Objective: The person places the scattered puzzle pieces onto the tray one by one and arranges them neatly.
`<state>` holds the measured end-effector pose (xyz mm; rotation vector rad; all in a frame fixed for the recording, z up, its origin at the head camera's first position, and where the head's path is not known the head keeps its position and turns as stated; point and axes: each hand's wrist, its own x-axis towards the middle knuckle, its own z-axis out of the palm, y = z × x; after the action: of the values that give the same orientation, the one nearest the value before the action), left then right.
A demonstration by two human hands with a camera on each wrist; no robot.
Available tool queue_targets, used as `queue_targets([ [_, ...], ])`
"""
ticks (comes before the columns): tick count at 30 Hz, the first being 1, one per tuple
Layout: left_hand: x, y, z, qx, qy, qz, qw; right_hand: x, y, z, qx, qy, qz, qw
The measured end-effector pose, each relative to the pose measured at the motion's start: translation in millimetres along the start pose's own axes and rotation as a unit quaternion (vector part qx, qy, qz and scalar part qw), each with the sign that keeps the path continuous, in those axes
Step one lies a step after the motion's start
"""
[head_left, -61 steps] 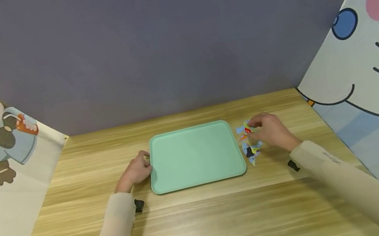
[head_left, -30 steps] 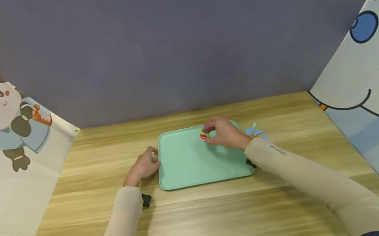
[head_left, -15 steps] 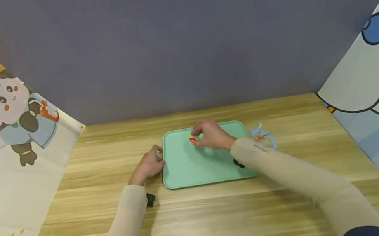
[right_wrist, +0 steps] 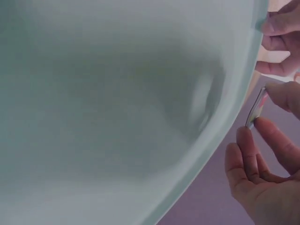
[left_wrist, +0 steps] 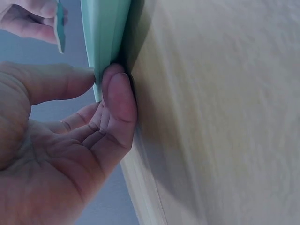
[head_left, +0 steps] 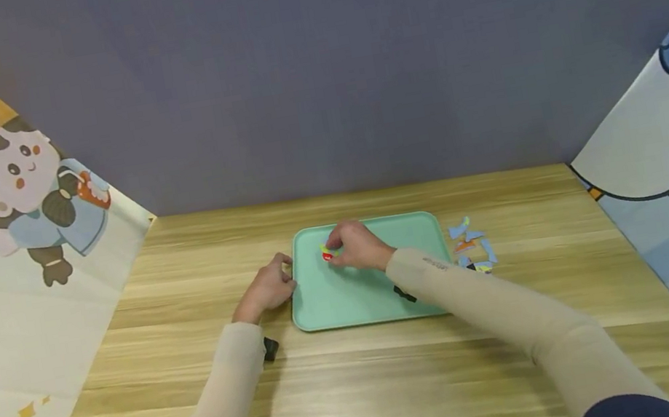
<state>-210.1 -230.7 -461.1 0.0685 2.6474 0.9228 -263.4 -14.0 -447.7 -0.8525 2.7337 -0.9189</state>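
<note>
A thin printed puzzle piece [head_left: 326, 255], red and yellow-green, is pinched between the thumb and fingers of my right hand [head_left: 358, 246], above the left part of a mint-green tray [head_left: 361, 312]. Seen edge-on in the right wrist view, the puzzle piece [right_wrist: 256, 108] is clear of the tray surface. My left hand [head_left: 269, 288] grips the tray's left edge. In the left wrist view its thumb lies against the rim [left_wrist: 104, 44] and curled fingers are at the underside.
Several loose puzzle pieces [head_left: 465, 246], mostly blue with some orange, lie on the wooden table [head_left: 366, 395] right of the tray. Behind the table rises a grey wall [head_left: 339, 75]. Cartoon-printed panels [head_left: 44, 301] stand at both sides.
My right hand has taken the puzzle piece from the group on the right and carried it left over the tray. My left hand stays at the tray edge; the head view has shifted slightly.
</note>
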Motion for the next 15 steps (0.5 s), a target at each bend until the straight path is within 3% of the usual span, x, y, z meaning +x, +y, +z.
queue_targets([
  [9,0.0,-0.9,0.8,-0.001,-0.008,0.006,0.9999,19.5,-7,17,-0.007,-0.02,0.005,0.9997],
  [15,1.2,-1.5,0.8,-0.006,-0.011,0.009,0.9999,29.6,-10,25,-0.017,-0.03,0.033,0.9988],
])
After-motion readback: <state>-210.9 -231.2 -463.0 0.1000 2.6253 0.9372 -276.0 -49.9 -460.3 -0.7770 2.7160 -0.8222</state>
